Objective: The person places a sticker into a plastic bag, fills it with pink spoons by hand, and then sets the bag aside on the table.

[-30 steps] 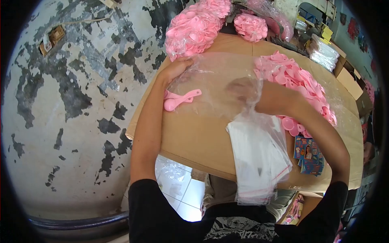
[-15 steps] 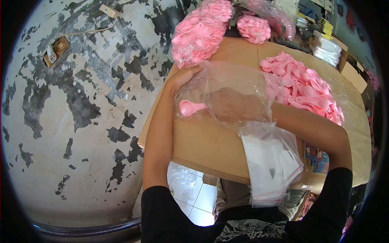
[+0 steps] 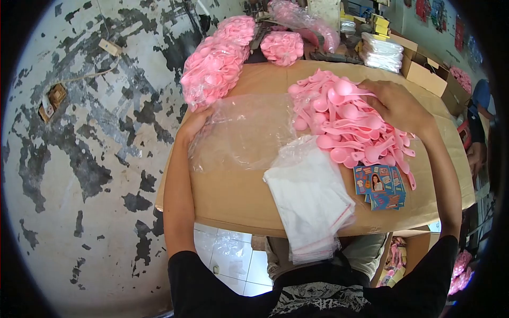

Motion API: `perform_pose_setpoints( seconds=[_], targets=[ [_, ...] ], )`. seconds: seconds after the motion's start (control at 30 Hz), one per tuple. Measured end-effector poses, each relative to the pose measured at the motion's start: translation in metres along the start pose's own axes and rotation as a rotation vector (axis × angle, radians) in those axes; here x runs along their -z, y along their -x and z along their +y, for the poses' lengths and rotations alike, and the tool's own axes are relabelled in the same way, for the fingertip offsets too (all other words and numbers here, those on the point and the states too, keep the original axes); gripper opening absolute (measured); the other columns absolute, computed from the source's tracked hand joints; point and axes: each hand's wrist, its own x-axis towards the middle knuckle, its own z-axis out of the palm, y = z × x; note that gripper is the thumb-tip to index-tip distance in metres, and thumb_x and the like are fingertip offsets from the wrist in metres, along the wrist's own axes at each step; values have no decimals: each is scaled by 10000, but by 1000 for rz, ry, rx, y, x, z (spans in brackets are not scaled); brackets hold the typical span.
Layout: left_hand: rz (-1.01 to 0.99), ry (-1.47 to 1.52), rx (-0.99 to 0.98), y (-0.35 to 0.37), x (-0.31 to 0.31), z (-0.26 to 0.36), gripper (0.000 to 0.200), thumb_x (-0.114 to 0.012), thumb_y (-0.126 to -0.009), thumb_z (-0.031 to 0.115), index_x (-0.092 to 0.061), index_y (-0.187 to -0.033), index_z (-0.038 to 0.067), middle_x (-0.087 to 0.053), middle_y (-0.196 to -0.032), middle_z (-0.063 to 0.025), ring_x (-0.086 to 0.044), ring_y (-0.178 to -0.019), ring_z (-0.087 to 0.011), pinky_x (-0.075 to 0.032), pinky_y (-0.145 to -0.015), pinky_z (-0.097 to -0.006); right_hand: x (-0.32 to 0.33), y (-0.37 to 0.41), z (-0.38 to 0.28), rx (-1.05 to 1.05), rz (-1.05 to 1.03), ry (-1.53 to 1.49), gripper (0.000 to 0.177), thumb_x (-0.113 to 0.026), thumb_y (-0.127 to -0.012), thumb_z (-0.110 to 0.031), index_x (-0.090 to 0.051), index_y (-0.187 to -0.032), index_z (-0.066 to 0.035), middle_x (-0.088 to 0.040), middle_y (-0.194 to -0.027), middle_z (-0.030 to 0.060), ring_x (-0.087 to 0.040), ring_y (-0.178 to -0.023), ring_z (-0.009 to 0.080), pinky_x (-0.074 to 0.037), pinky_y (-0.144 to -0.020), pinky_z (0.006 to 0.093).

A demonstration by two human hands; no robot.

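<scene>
My left hand [image 3: 197,121] pinches the left edge of a clear plastic bag [image 3: 244,132] that lies flat on the cardboard top [image 3: 233,199]. No spoon shows inside the bag. To the right, my right hand [image 3: 396,103] lies on the far side of a loose pile of pink plastic spoons [image 3: 344,122], its fingers curled over a few of them. A stack of small clear zip bags [image 3: 310,199] sits just in front of the pile, overhanging the near edge. Beside the stack lies a small stack of printed cards [image 3: 379,186].
Filled bags of pink spoons [image 3: 214,63] lie at the far left of the cardboard, with another bundle [image 3: 281,46] behind. Boxes and packed white bags [image 3: 383,52] stand at the back right. Another person's arm [image 3: 474,132] shows at the right edge. A peeling wall [image 3: 90,159] runs along the left.
My right hand has come out of the clear bag and moved right onto the spoon pile. The pink spoon seen in the bag earlier no longer shows. The view has shifted right.
</scene>
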Motion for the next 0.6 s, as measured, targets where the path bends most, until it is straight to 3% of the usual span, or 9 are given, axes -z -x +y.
perform_pose_setpoints(
  seconds=[0.1, 0.23, 0.3, 0.33, 0.37, 0.43, 0.5, 0.53, 0.6],
  targets=[
    [13, -40, 11, 4, 4, 0, 394, -487, -1013, 288, -566, -1316, 49, -574, -867, 51, -462, -637, -46, -347, -499, -223, -22, 9, 26, 4, -15, 148, 304, -543, -929, -107, -585, -1209, 3, -626, -1135, 169, -557, -1106, 352, -441, -946, 464],
    [31, -39, 23, 10, 4, 6, 387, -487, -1016, 274, -557, -1317, 41, -561, -771, 31, -434, -549, -61, -323, -451, -232, -12, 23, 9, -53, 195, 12, 308, -564, -899, -63, -611, -1197, -1, -633, -1142, 173, -575, -1095, 346, -439, -959, 457],
    [38, -55, 74, 17, 7, 12, 425, -492, -1010, 285, -514, -1356, 39, -518, -925, -3, -432, -706, -104, -350, -570, -274, -12, 42, -6, -10, 285, -70, 300, -567, -882, -26, -628, -1175, -4, -639, -1142, 182, -589, -1081, 346, -450, -946, 455],
    [42, -63, 99, 22, 7, 17, 446, -495, -1008, 290, -492, -1376, 38, -496, -1002, -20, -431, -785, -126, -363, -630, -295, -13, 51, -14, -29, 260, -172, 291, -568, -873, -11, -638, -1155, -5, -654, -1085, 186, -619, -1003, 338, -460, -932, 442],
    [16, -97, 140, 27, 9, 25, 518, -499, -999, 320, -434, -1433, 45, -442, -1261, -59, -434, -1050, -179, -396, -823, -347, -12, 61, -22, -49, 230, -271, 283, -570, -864, 4, -649, -1135, -5, -669, -1027, 189, -649, -926, 330, -469, -917, 428],
    [-86, -53, 187, 23, 20, 23, 577, -512, -991, 335, -389, -1487, 66, -390, -1516, -121, -404, -1355, -232, -407, -1051, -385, -5, 84, -46, -203, 115, -509, 276, -578, -847, 5, -657, -1111, 2, -678, -867, 171, -663, -750, 295, -483, -889, 397],
    [-102, -194, -51, -8, 44, -16, 580, -522, -988, 343, -391, -1487, 78, -399, -1507, -120, -417, -1338, -218, -394, -1062, -365, -11, 108, -56, -311, 40, -658, 238, -616, -863, -80, -666, -1077, 11, -660, -760, 142, -637, -650, 245, -453, -950, 374],
    [-113, -262, -165, -16, 52, -29, 582, -528, -986, 347, -393, -1487, 84, -404, -1502, -120, -423, -1329, -211, -387, -1068, -355, -21, 125, -57, -246, 67, -690, 256, -625, -871, -133, -670, -1080, 9, -666, -760, 140, -647, -668, 242, -428, -989, 381],
    [-152, -372, -91, 4, 50, -6, 613, -534, -981, 352, -349, -1513, 111, -394, -1512, -112, -410, -1341, -177, -340, -1102, -328, -33, 147, -54, -182, 70, -727, 283, -635, -880, -186, -673, -1083, 6, -672, -761, 138, -657, -687, 238, -403, -1027, 388]
  ],
)
